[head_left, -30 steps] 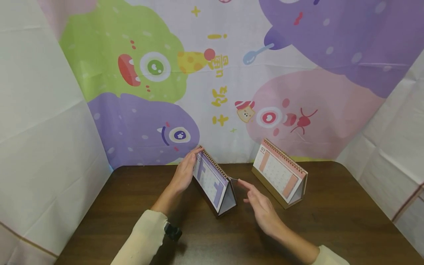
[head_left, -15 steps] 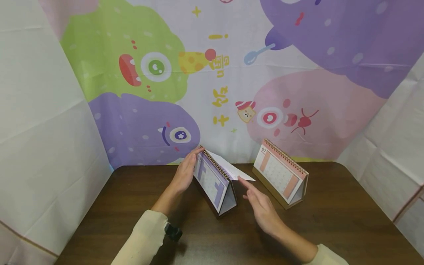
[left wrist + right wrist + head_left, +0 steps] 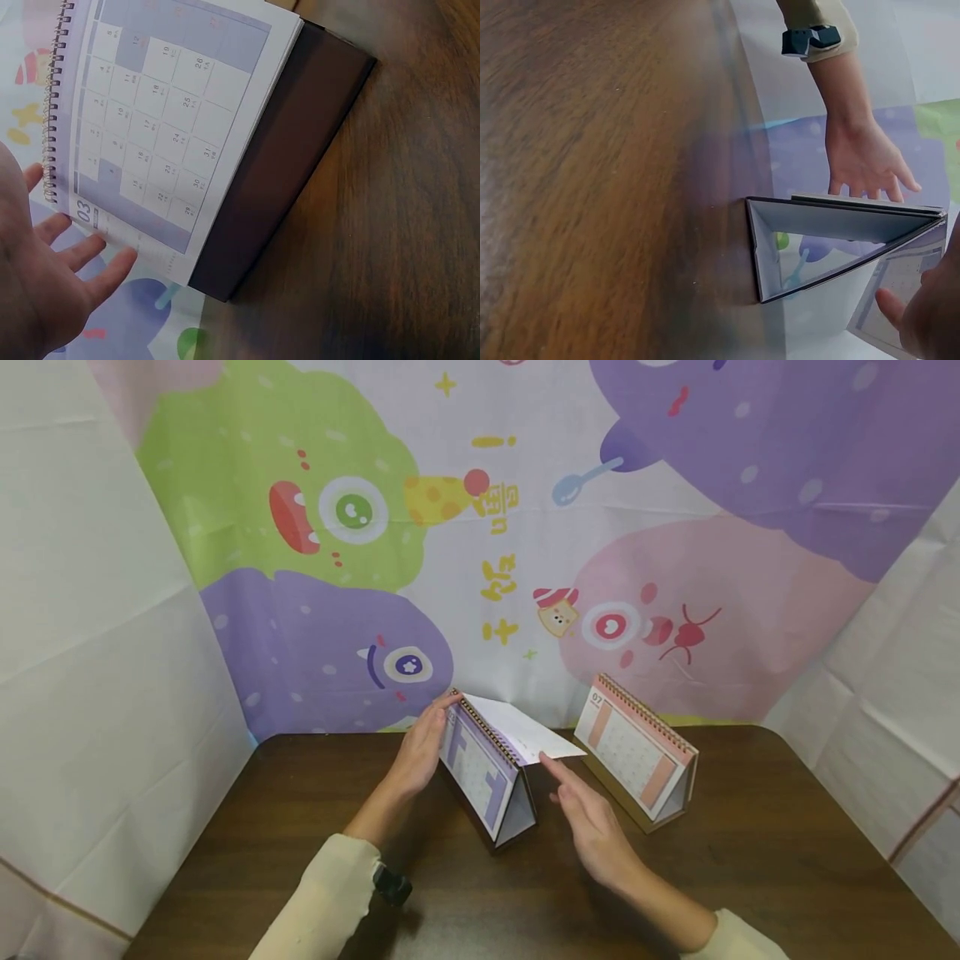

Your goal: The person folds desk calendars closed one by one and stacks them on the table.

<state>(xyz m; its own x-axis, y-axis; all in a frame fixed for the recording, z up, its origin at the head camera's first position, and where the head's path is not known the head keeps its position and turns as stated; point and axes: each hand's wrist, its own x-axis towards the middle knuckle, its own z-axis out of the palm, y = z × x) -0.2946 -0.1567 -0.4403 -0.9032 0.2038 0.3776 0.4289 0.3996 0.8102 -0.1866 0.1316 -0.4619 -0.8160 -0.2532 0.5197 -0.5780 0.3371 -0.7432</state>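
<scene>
A purple desk calendar (image 3: 472,768) with a spiral binding stands as a tent on the table; its front page reads 03 in the left wrist view. My left hand (image 3: 415,756) rests against its far left end, fingers spread along the page edge and fingertips by the coil. One page (image 3: 528,731) sticks out behind the binding, nearly level. My right hand (image 3: 596,835) is at the near right end, index finger extended to that page's edge. In the right wrist view, the calendar's open triangular side (image 3: 825,240) lies between both hands, with the page hanging off beside my right fingers.
A second desk calendar (image 3: 637,752), pink and marked 07, stands to the right on the dark wooden table (image 3: 757,860). Behind the table hangs a cloth (image 3: 510,677) with cartoon monsters. White cloth walls (image 3: 112,627) close in both sides.
One page of the purple calendar has swung up into view behind the binding, from edge-on to nearly level. The right index finger has risen slightly with it. The left hand stays in place.
</scene>
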